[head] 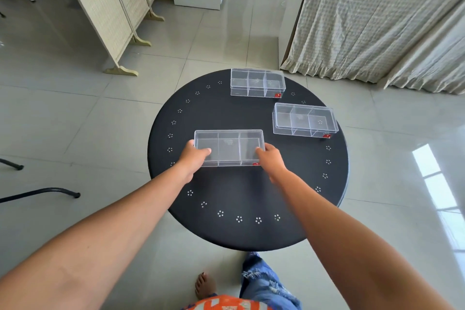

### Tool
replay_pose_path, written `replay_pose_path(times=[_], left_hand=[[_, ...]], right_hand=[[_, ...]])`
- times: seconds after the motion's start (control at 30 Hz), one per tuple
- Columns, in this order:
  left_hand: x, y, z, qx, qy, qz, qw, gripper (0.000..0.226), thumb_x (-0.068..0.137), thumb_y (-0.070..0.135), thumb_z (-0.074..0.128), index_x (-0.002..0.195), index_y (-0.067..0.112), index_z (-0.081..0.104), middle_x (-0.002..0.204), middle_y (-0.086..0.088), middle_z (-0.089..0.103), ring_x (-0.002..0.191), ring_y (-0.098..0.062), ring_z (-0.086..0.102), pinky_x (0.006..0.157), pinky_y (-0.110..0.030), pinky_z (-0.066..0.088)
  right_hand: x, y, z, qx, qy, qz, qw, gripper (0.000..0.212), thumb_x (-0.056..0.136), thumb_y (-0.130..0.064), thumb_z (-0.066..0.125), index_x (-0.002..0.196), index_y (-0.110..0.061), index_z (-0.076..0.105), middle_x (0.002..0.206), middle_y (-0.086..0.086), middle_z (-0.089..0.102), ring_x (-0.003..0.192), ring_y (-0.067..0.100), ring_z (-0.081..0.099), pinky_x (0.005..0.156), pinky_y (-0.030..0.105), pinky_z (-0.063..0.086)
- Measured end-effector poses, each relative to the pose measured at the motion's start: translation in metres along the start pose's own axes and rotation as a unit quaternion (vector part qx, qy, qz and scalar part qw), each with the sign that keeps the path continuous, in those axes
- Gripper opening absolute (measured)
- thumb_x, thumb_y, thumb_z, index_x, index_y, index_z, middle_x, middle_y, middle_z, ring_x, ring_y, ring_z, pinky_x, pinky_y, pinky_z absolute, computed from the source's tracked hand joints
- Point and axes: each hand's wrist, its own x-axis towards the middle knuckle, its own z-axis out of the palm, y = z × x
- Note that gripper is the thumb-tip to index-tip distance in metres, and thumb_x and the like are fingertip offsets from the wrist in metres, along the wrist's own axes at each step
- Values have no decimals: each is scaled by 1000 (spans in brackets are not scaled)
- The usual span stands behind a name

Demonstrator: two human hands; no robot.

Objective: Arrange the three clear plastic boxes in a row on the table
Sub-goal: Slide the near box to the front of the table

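Note:
Three clear plastic boxes, each split into three compartments and carrying a small red label, lie on a round black table (234,196). The near box (229,146) sits left of centre. My left hand (192,158) grips its left end and my right hand (270,160) grips its right end, thumbs on the lid. A second box (305,120) rests at the right side of the table. The third box (257,82) lies at the far edge. Neither of those two is touched.
The table top has a ring of small white dot clusters near its rim. A folding screen (108,7) stands at the far left, a cloth-draped surface (372,22) at the far right, and black chair legs (40,192) on the left floor.

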Motion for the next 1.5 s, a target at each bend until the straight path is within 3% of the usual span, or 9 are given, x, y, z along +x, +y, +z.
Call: replay_pose_path(times=[0.23,0.37,0.6,0.77,0.97,1.07,1.27,1.5], left_hand=[[-16,-9,36,-2,-62,3,998,36,90,21,58,125,13,55,119,-2,66,105,-18,62,75,-25,43],[-19,-13,48,-2,-85,0,996,37,90,23,57,125,14,55,120,-2,66,111,-20,63,83,-28,45],[-20,-20,59,3,-94,-4,996,35,91,24,52,124,15,55,121,-2,66,111,-21,62,90,-32,48],[-22,-23,61,-2,-88,-10,996,37,91,22,52,127,13,53,120,-1,65,110,-19,62,83,-28,44],[-23,-22,62,2,-66,-18,998,37,90,23,51,125,13,54,117,-2,67,106,-20,63,76,-28,44],[-22,-22,62,1,-67,-19,998,38,89,22,50,127,14,53,118,-1,67,107,-20,63,76,-27,44],[-19,-22,61,4,-69,-27,997,37,93,21,48,130,17,50,120,0,64,110,-22,62,99,-40,49],[-22,-19,58,16,-75,-28,997,47,90,28,49,136,19,46,124,1,62,112,-21,61,102,-43,48]], right_hand=[[-6,32,-40,1,54,-1,999,24,93,-15,41,83,-14,62,74,-1,58,66,19,50,59,28,38],[-7,42,-55,5,71,9,997,31,94,-15,40,67,-18,55,70,-2,55,64,18,47,56,26,36],[-4,56,-61,13,76,26,997,29,93,-18,41,90,-14,69,77,-1,62,64,17,51,57,26,39],[-5,56,-61,12,81,25,996,30,93,-14,40,66,-18,54,66,-2,51,55,14,40,52,26,32],[0,58,-59,0,80,33,996,23,95,-21,42,95,-14,64,70,-3,55,57,15,44,53,26,35],[1,59,-59,-2,85,33,996,23,94,-20,42,93,-13,64,68,-3,55,55,14,44,52,26,36],[4,60,-59,-4,89,42,995,20,93,-18,42,93,-13,60,67,-4,56,52,12,47,51,24,37],[8,63,-58,-3,93,46,995,20,91,-19,42,95,-16,62,69,-5,57,60,16,51,53,24,38]])
